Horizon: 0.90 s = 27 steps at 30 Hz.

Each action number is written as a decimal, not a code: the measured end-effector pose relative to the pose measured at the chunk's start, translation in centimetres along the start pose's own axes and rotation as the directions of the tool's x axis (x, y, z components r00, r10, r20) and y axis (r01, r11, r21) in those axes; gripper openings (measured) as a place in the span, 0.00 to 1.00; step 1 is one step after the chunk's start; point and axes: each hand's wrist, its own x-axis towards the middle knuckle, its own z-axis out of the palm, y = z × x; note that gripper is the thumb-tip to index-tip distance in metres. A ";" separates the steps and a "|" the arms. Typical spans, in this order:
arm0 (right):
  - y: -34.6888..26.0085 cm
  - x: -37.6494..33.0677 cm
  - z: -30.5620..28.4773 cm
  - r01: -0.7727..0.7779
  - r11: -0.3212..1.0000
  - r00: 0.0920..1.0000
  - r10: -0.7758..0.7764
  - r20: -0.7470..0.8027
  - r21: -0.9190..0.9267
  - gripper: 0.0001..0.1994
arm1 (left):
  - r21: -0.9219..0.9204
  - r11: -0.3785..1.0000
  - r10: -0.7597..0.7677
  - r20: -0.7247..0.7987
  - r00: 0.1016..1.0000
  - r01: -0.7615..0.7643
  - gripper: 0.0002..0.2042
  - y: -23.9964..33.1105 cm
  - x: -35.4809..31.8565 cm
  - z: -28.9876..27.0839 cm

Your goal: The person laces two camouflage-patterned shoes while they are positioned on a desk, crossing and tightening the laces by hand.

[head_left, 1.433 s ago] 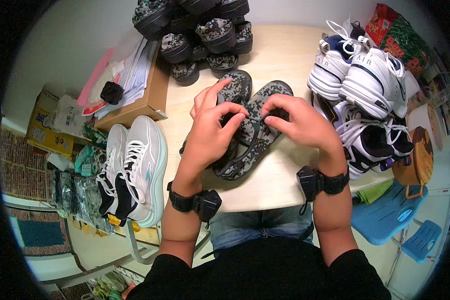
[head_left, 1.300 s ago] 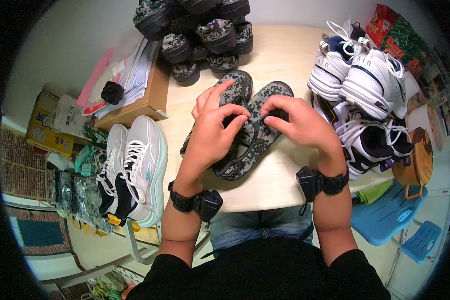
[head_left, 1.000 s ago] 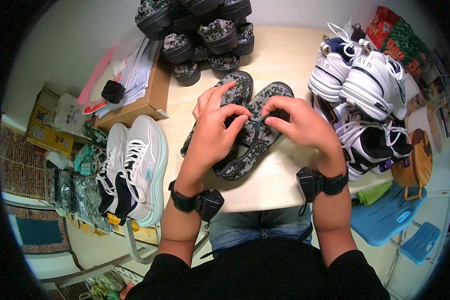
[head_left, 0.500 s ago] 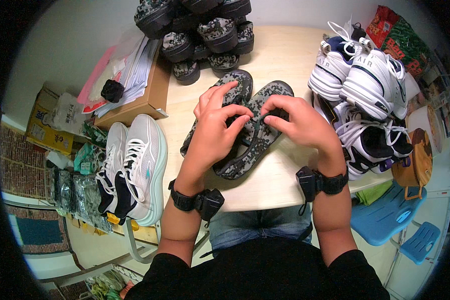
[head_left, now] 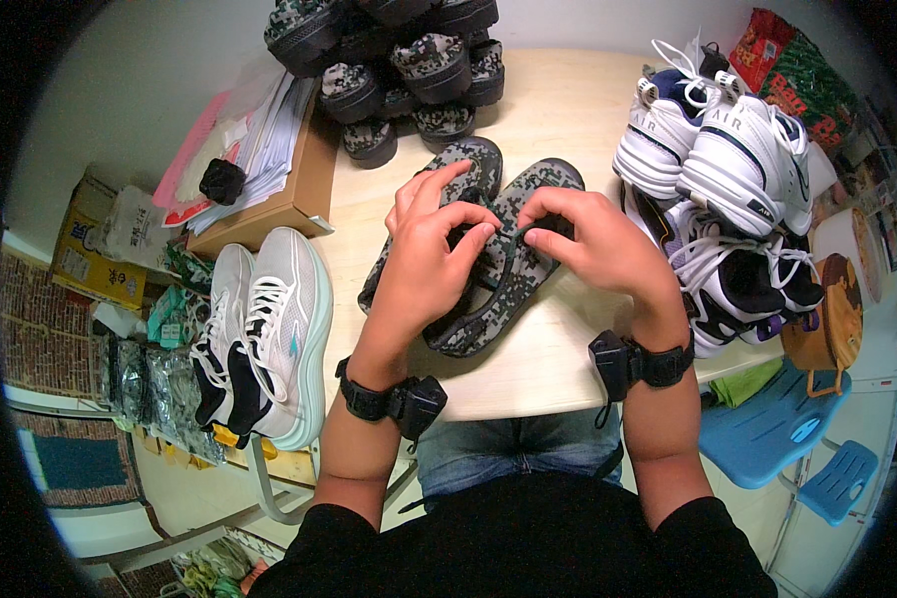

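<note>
A pair of camouflage shoes with black soles lies on the pale table in front of me, toes pointing away. My left hand (head_left: 424, 249) is over the left shoe (head_left: 479, 152), its thumb and forefinger pinched close above the right shoe's opening. Facing it, my right hand (head_left: 603, 244) pinches thumb and forefinger at the right edge of the right shoe (head_left: 478, 327), by its throat. Whatever the fingertips hold is too small and dark to make out; it may be a lace. Both wrists wear black straps with small black devices.
More camouflage shoes (head_left: 434, 75) are stacked at the back. White sneakers (head_left: 733, 164) stand piled at the right, and grey-white running shoes (head_left: 294, 344) at the left edge. A cardboard box (head_left: 304, 184) holds papers. A blue stool (head_left: 767, 429) is beside the table (head_left: 558, 374).
Almost nothing differs. Both hands keep their pinch over the right shoe, with only a very slight shift of the fingers and view.
</note>
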 end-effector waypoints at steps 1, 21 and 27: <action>0.0 0.0 0.0 0.006 1.000 1.000 -0.006 -0.001 -0.007 0.09 | -0.011 1.000 -0.008 0.009 1.000 0.008 0.04 -0.1 0.0 0.0; 0.2 0.0 0.4 -0.020 0.998 0.999 0.023 -0.032 0.065 0.09 | 0.066 0.997 0.037 0.098 0.994 -0.043 0.06 0.4 -0.2 0.3; -0.4 -0.1 0.0 -0.015 0.996 0.998 0.021 -0.056 0.089 0.11 | 0.063 0.997 0.041 0.101 0.994 -0.047 0.06 0.3 -0.3 0.2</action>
